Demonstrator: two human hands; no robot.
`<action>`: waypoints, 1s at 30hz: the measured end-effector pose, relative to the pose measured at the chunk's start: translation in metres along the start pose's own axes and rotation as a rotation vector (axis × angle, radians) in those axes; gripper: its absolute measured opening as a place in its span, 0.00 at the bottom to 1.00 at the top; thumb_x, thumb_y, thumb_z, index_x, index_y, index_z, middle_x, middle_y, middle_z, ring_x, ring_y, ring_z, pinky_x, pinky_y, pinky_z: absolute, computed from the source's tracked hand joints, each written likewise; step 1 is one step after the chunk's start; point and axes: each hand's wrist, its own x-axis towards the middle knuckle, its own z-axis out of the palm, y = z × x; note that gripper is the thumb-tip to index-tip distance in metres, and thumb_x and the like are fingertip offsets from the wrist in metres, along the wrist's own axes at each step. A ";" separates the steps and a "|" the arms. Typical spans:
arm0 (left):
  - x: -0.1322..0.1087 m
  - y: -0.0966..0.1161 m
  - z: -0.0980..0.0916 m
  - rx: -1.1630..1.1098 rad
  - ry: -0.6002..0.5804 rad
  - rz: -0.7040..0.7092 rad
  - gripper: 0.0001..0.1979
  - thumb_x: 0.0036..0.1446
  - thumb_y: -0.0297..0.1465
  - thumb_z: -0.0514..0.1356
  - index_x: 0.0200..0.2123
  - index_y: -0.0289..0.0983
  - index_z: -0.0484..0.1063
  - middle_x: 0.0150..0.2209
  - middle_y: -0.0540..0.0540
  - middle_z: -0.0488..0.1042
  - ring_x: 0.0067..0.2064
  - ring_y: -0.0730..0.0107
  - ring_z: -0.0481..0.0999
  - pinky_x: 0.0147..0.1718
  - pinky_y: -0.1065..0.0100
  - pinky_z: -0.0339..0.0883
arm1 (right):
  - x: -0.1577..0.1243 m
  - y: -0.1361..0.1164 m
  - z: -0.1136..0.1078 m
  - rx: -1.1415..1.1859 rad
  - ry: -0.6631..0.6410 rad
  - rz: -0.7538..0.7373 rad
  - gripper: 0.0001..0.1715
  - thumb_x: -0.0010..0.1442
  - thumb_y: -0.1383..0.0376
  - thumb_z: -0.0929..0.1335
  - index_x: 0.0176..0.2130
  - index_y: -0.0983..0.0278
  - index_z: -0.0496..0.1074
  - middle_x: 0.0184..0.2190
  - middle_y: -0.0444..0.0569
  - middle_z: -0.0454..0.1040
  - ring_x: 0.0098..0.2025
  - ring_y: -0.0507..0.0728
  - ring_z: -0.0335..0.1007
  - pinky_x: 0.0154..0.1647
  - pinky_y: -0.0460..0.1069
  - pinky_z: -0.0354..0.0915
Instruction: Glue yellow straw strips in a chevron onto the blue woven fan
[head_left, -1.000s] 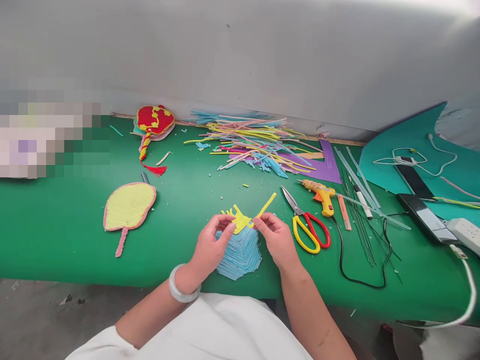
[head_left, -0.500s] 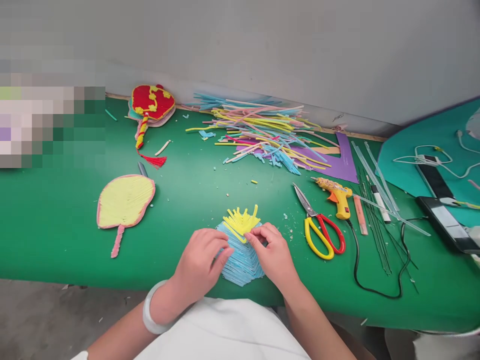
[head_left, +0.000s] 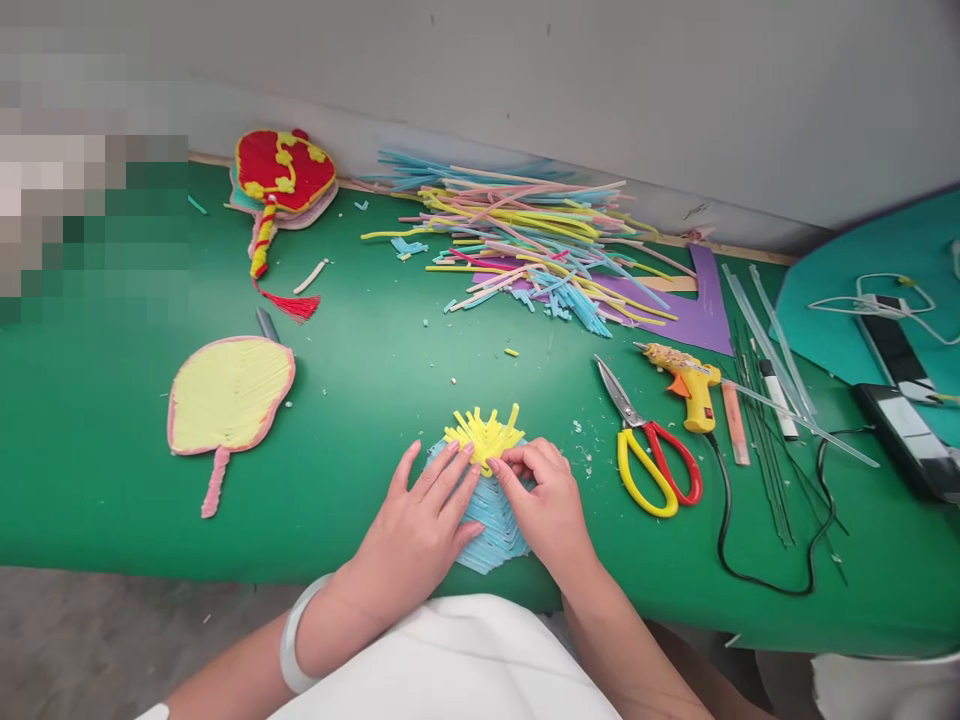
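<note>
A leaf-shaped piece covered in slanting rows of light blue pipe cleaner (head_left: 491, 525) lies at the table's front, below my hands. Short yellow pipe-cleaner strips (head_left: 480, 432) fan out in a V pattern over its far end. My left hand (head_left: 424, 520) rests flat with fingers spread, its fingertips on the left side of the yellow strips. With thumb and forefinger closed, my right hand (head_left: 546, 500) pinches the near end of a yellow strip at the V's point. The fingers partly hide that strip and the blue sides.
Scissors (head_left: 649, 440), a yellow glue gun (head_left: 686, 385) with a black cord, and thin green wires (head_left: 765, 450) lie to the right. Behind is a heap of coloured pipe cleaners (head_left: 525, 235). On the left are a yellow fan (head_left: 232, 395) and a red fan (head_left: 285, 175).
My left hand has come down and spread its fingers onto the yellow strips. My right hand keeps its pinch in nearly the same place. The view has shifted slightly.
</note>
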 end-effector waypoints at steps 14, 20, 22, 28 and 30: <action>0.001 0.000 0.002 0.014 -0.037 0.003 0.22 0.69 0.37 0.52 0.59 0.29 0.67 0.62 0.33 0.68 0.64 0.50 0.67 0.68 0.39 0.36 | 0.009 0.004 -0.018 0.117 0.212 0.213 0.10 0.62 0.57 0.66 0.34 0.60 0.71 0.33 0.46 0.70 0.32 0.55 0.65 0.37 0.51 0.63; 0.000 0.000 0.002 -0.002 -0.048 -0.013 0.22 0.68 0.37 0.53 0.60 0.30 0.66 0.63 0.33 0.66 0.65 0.48 0.64 0.67 0.37 0.39 | 0.012 0.011 -0.017 0.016 0.172 0.209 0.13 0.63 0.54 0.66 0.34 0.60 0.71 0.30 0.46 0.68 0.33 0.56 0.65 0.40 0.53 0.63; -0.001 0.001 0.002 -0.002 -0.055 -0.029 0.23 0.68 0.37 0.53 0.61 0.31 0.65 0.64 0.33 0.64 0.66 0.47 0.62 0.66 0.36 0.41 | 0.012 0.010 -0.017 0.013 0.173 0.217 0.14 0.62 0.54 0.67 0.33 0.60 0.70 0.30 0.46 0.68 0.33 0.56 0.65 0.40 0.53 0.62; 0.001 0.002 0.001 -0.020 -0.057 -0.011 0.20 0.68 0.35 0.53 0.61 0.38 0.66 0.66 0.39 0.63 0.67 0.48 0.60 0.66 0.37 0.38 | 0.013 0.011 -0.015 -0.011 0.170 0.206 0.13 0.63 0.56 0.66 0.32 0.61 0.71 0.30 0.46 0.71 0.33 0.56 0.66 0.41 0.53 0.63; 0.001 0.001 0.001 -0.019 -0.057 0.011 0.20 0.68 0.35 0.53 0.61 0.39 0.66 0.65 0.42 0.64 0.66 0.50 0.61 0.67 0.39 0.35 | 0.013 0.011 -0.015 -0.003 0.190 0.205 0.11 0.63 0.57 0.66 0.34 0.61 0.71 0.31 0.46 0.70 0.34 0.56 0.66 0.41 0.53 0.64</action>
